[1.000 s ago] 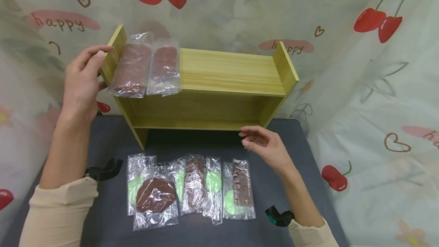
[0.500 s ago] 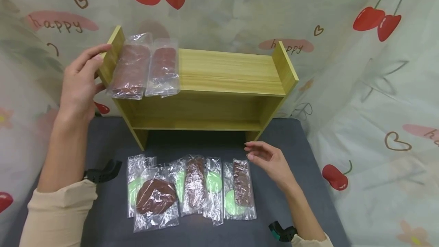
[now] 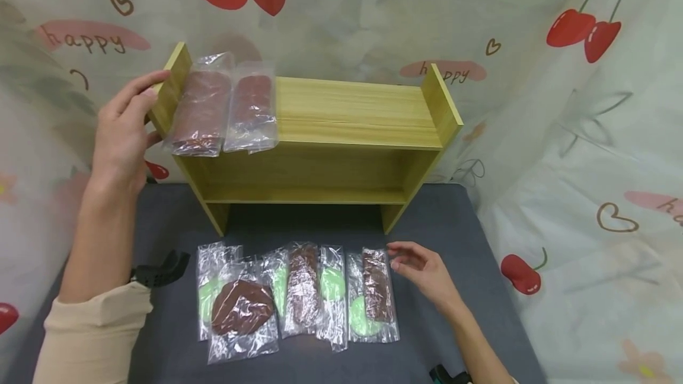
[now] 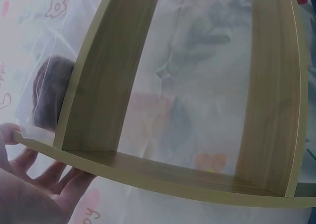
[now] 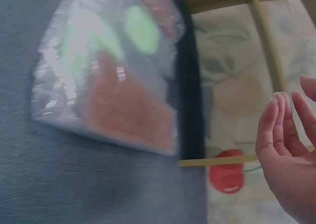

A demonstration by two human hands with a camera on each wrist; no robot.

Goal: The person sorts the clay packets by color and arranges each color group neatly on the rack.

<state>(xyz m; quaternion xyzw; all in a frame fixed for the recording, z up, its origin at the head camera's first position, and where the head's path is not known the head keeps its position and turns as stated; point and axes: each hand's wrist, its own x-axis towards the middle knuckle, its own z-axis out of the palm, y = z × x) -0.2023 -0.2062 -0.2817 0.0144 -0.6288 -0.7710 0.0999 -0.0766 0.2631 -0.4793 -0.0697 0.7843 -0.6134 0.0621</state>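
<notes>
A: Cherry-print cloth all round, dark grey counter (image 3: 453,218) under a small wooden shelf (image 3: 352,112). Left hand (image 3: 121,129) is on the shelf's left end panel, fingers straight along the board, not wrapped round anything. Looks like it's steadying the shelf.

B: Right hand?

A: Right hand (image 3: 421,268) sits low over the counter, fingers relaxed and holding nothing, just beside the rightmost packet (image 3: 372,295) in the front row. Fingertips near its top corner; can't tell if they touch.

B: What's that packet like?

A: Clear crinkly plastic sleeve, upright brown strip inside with a pale green round piece at lower left. Lies flat at the right end of a row of similar packets (image 3: 267,301), some overlapping; one holds a brown disc.

B: Anything on the shelf?

A: Two brown packets (image 3: 224,108) side by side at the left end of the top board, hanging slightly over the front edge. Lower shelf level shows nothing on it.
</notes>
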